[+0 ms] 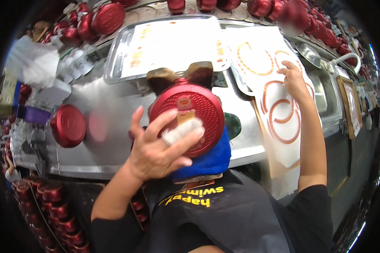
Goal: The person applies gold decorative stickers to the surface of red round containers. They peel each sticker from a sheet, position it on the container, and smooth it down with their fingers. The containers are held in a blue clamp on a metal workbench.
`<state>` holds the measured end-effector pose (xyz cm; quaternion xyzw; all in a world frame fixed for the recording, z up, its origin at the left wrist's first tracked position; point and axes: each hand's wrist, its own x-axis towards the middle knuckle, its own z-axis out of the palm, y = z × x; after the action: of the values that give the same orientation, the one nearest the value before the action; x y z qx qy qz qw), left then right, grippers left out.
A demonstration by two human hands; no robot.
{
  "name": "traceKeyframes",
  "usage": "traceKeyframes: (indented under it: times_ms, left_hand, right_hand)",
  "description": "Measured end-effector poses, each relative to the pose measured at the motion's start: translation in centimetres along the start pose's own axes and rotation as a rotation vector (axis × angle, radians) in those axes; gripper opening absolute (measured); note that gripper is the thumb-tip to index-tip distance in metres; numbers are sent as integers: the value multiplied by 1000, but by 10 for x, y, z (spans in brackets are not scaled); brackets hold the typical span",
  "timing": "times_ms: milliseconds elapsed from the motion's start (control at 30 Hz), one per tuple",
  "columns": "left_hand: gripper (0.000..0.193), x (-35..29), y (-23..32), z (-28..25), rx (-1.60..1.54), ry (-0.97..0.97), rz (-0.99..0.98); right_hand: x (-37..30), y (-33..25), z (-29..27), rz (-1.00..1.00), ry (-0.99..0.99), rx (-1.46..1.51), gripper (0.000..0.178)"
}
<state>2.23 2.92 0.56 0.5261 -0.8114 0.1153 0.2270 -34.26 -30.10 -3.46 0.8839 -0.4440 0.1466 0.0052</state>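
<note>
A red round pan (211, 107) with a dotted base stands bottom-up in front of me, resting on a dark, worn two-pronged support (200, 71). My left hand (154, 149) presses a crumpled white cloth (183, 131) against that base, its fingers spread over the cloth. Just above the cloth, a small yellowish and orange decal (185, 110) lies on the base. To the right, my right hand (293, 80) reaches over white decal sheets (261, 44) printed with orange-brown rings. Its fingers are apart and bent near a small ring; nothing shows in them.
A metal tray (114, 63) holds a white sheet with small orange decals. Another red pan (69, 125) stands on the steel table (105, 154) at left. A blue cloth (207, 162) lies below the pan. A sink (325, 90) is at right; stacked red pots (55, 211) fill the lower left.
</note>
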Motion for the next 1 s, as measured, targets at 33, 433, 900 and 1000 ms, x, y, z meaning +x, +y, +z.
traceKeyframes:
  times_ms: [33,433,900,1000]
  left_hand:
    - [52,-9,5,0,-29,4,-32]
    - [30,-46,26,31,-132,216,-110]
    - [43,-53,27,32,5,205,-106]
    - [55,-35,20,19,-72,135,-185]
  right_hand:
    - [4,32,7,31,11,-69,34]
    - [9,209,19,741,-136,-35,59]
    - [6,200,18,554,203,-55,38]
    - [39,194,10,570,260,470,30]
